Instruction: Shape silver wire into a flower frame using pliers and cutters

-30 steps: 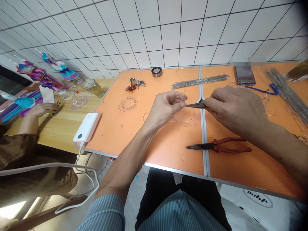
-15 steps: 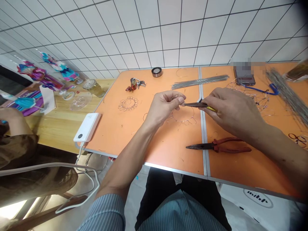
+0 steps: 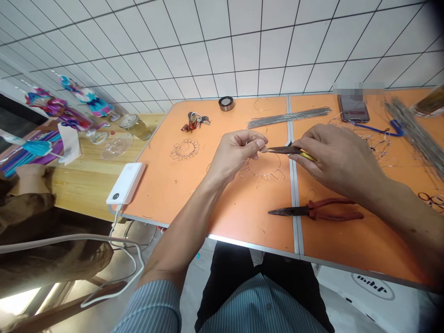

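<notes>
Two bare hands meet over an orange table; clock directions are taken from the small wire coil [image 3: 262, 149] between them, with twelve toward the tiled wall. The left hand [image 3: 237, 152], at nine o'clock, is nearly closed, its thumb and forefinger pinching the coil. The right hand [image 3: 335, 155], at three o'clock, is closed around yellow-handled pliers [image 3: 294, 151], whose narrow tips point left and reach the coil; whether they grip it cannot be told. Just below, at six o'clock, lies a larger looped wire ring [image 3: 266, 176], partly hidden by the left hand.

A finished-looking wire flower [image 3: 185, 149] lies at nine o'clock, keys [image 3: 200, 120] at ten, a tape roll [image 3: 226, 103] at eleven. A bundle of straight wires [image 3: 289, 118] is at one, a phone [image 3: 353, 109] at two. Red-handled pliers [image 3: 315, 211] rest between four and five. Far off at nine, another person's arm [image 3: 31, 179] rests over a wooden table [image 3: 86, 185].
</notes>
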